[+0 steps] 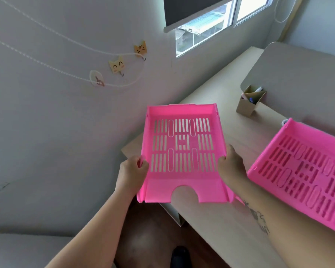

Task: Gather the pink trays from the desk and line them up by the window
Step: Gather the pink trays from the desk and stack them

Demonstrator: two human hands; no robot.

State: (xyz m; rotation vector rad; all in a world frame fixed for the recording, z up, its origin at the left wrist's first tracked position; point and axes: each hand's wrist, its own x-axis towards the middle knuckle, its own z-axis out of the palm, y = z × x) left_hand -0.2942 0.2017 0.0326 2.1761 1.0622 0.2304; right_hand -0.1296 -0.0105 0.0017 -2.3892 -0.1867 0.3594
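I hold a pink slotted tray (182,182) over the near-left end of the desk, its notched end towards me. My left hand (132,172) grips its left wall and my right hand (230,164) grips its right wall. A second pink tray (306,171) lies on the desk to the right, partly cut off by the frame edge. The window (201,26) is at the far end of the desk, beyond both trays.
A light wooden desk (230,105) runs along the wall towards the window. A cardboard pen holder (249,102) stands on it beyond the trays, beside a raised board (298,78). Cat-shaped hooks (117,64) and a cord hang on the left wall.
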